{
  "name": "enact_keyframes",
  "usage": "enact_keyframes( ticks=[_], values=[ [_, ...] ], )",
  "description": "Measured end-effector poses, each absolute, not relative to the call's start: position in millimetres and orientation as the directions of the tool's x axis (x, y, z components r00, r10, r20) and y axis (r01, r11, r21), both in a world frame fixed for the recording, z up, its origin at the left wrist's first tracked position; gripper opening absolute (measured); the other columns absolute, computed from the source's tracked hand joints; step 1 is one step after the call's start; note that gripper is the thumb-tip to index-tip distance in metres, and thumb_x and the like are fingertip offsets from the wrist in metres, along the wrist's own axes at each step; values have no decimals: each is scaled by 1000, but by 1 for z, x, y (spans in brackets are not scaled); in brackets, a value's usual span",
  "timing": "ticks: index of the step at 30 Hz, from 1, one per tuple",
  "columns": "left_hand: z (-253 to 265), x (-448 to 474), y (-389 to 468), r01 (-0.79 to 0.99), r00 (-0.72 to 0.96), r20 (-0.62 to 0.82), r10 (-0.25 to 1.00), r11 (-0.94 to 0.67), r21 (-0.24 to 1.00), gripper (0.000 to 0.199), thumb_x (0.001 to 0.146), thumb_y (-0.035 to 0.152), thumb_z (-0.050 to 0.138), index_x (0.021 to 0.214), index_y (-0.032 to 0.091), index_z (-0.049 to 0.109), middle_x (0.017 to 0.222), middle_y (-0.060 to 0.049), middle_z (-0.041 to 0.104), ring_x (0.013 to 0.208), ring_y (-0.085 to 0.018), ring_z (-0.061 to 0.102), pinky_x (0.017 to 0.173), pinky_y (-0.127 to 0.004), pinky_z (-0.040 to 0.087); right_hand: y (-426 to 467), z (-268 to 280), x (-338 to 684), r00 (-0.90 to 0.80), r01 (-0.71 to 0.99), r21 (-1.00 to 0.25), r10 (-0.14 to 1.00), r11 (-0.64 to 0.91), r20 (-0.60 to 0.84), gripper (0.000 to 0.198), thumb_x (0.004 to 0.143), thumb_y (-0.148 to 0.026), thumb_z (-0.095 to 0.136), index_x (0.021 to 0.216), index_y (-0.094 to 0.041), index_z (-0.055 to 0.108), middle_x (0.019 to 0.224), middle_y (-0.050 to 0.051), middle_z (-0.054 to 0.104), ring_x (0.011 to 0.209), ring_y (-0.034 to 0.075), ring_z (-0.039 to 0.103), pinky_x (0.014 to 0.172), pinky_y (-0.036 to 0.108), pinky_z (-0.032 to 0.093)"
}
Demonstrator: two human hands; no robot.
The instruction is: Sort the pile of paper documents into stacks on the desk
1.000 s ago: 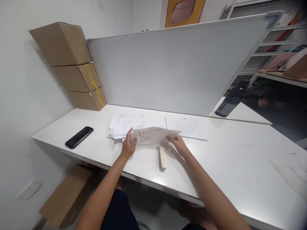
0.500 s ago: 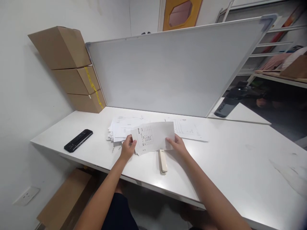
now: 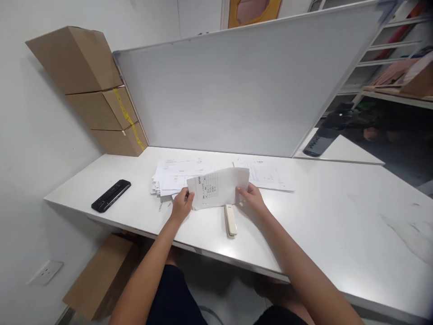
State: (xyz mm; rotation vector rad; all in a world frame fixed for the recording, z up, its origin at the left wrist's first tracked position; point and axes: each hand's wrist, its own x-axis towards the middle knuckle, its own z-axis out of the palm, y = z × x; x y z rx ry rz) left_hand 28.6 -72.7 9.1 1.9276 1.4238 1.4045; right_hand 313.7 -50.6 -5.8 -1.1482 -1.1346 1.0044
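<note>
Between my two hands are sheets of paper (image 3: 225, 187), printed with a table on the left part and slightly bowed. My left hand (image 3: 183, 204) pinches their left edge, thumb in front. At the right edge my right hand (image 3: 252, 197) grips them the same way. A cream stapler (image 3: 231, 221) lies on the table just below the papers. Behind them to the left is an untidy pile of printed papers (image 3: 172, 174). More printed sheets (image 3: 270, 175) lie behind my right hand. How many sheets I hold, I cannot tell.
A black phone (image 3: 111, 195) lies on the white table (image 3: 324, 225) at the left. Stacked cardboard boxes (image 3: 91, 81) stand against the wall. A whiteboard (image 3: 219, 90) leans along the back, with a dark bottle (image 3: 320, 140) beyond its right end. Another box (image 3: 101, 275) sits below the table.
The held papers have tipped more upright and their bottom edges look more even. Both hands keep their grip. The whole view has shifted slightly with my head.
</note>
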Motion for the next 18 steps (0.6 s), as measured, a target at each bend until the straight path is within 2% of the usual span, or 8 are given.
enact_keyframes(
  ticks=[4, 7, 10, 12, 15, 18],
  values=[
    [16, 31, -76, 412, 28, 524, 851, -487, 770, 41, 95, 57, 37, 90, 22, 57, 70, -1, 61, 65, -16, 60, 66, -29, 49, -89, 5, 337, 245, -92, -985, 962, 143, 117, 51, 73, -59, 70, 107, -22, 67, 97, 10, 76, 94, 31, 70, 82, 42, 56],
    [19, 33, -77, 455, 75, 535, 841, -507, 732, 40, 98, 50, 34, 87, 21, 59, 66, -1, 61, 63, -15, 60, 63, -28, 48, -162, 4, 357, 153, -10, -997, 985, -74, -74, 54, 71, -59, 71, 111, -21, 70, 90, 12, 77, 91, 35, 72, 75, 43, 58],
    [21, 37, -77, 526, 178, 585, 792, -579, 624, 38, 98, 43, 34, 80, 21, 59, 64, -1, 60, 62, -15, 59, 64, -27, 47, -241, -1, 372, 86, 43, -943, 942, -329, -324, 57, 75, -57, 71, 116, -18, 68, 101, 13, 77, 91, 36, 72, 74, 43, 58],
    [21, 38, -77, 563, 261, 610, 748, -631, 534, 37, 98, 39, 34, 77, 21, 60, 64, -1, 61, 62, -16, 59, 65, -27, 46, -276, 0, 379, 132, 94, -895, 896, -436, -423, 56, 77, -57, 70, 116, -18, 68, 104, 12, 76, 93, 35, 72, 76, 42, 58],
    [17, 37, -72, 604, 364, 616, 698, -681, 415, 36, 98, 35, 35, 79, 21, 62, 67, -3, 64, 64, -17, 61, 65, -28, 46, -297, 5, 387, 263, 151, -853, 852, -500, -453, 53, 76, -54, 70, 114, -18, 69, 100, 11, 77, 93, 34, 72, 77, 40, 58],
    [8, 35, -68, 632, 425, 609, 669, -702, 330, 36, 98, 34, 36, 80, 20, 64, 68, -5, 66, 65, -18, 62, 65, -29, 46, -294, 9, 395, 313, 146, -841, 831, -521, -460, 50, 74, -50, 70, 112, -18, 71, 97, 11, 77, 93, 33, 72, 76, 39, 58]
  ],
)
